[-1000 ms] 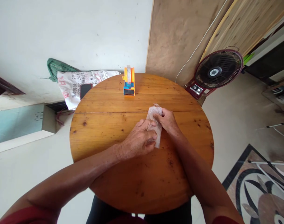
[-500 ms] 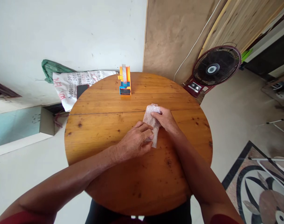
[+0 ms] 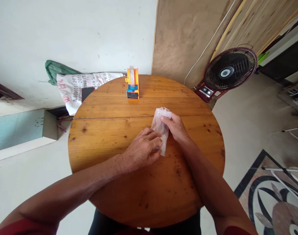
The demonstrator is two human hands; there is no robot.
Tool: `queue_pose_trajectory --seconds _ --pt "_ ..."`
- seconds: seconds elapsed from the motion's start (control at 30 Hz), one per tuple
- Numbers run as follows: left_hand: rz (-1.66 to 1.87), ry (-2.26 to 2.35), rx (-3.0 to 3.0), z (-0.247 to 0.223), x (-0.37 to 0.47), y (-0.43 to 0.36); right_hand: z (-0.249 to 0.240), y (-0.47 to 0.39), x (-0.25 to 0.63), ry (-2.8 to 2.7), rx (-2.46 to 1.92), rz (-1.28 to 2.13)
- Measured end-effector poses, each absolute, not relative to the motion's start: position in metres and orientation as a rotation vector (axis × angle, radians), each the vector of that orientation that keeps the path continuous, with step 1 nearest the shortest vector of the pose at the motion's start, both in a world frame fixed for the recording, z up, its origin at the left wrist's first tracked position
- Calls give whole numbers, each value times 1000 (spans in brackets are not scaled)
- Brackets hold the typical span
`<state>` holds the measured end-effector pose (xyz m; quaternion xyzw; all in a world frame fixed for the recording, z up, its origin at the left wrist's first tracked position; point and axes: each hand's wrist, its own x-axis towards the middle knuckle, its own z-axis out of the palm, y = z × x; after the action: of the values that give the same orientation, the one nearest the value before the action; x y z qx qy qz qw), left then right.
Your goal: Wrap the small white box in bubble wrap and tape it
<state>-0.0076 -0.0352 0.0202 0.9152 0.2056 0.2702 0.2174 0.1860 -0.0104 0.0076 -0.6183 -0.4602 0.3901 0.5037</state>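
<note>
Little has moved: my left hand (image 3: 142, 150) and right hand (image 3: 176, 126) still pinch the bubble-wrap packet (image 3: 161, 128), contents hidden, at the bench's (image 3: 109, 137) centre, tape dispenser (image 3: 133, 84) at twelve o'clock.

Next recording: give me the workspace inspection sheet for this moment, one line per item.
Surface: round wooden table, a seam across it.
Job's things: clear plastic wrap bundle on the table, held at both ends.
Clutter: orange and blue tape dispenser at the far edge.
Grippers: left hand pinches the bundle's near end; right hand grips its far end.
Cables: white cord up the wall.
Surroundings: floor fan, printed sack, patterned floor.
</note>
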Motion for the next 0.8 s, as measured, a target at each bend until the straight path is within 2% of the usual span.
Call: queue_pose_trajectory --seconds 0.23,0.53,0.8 --pt "803 561 2523 18 -7 -35 20 -19 190 -989 -1404 1342" --pt "781 599 2562 18 -8 -37 6 -16 186 -1162 -1590 1009" --pt "699 705 2714 26 -9 -44 3 -13 188 -1200 -1605 952"
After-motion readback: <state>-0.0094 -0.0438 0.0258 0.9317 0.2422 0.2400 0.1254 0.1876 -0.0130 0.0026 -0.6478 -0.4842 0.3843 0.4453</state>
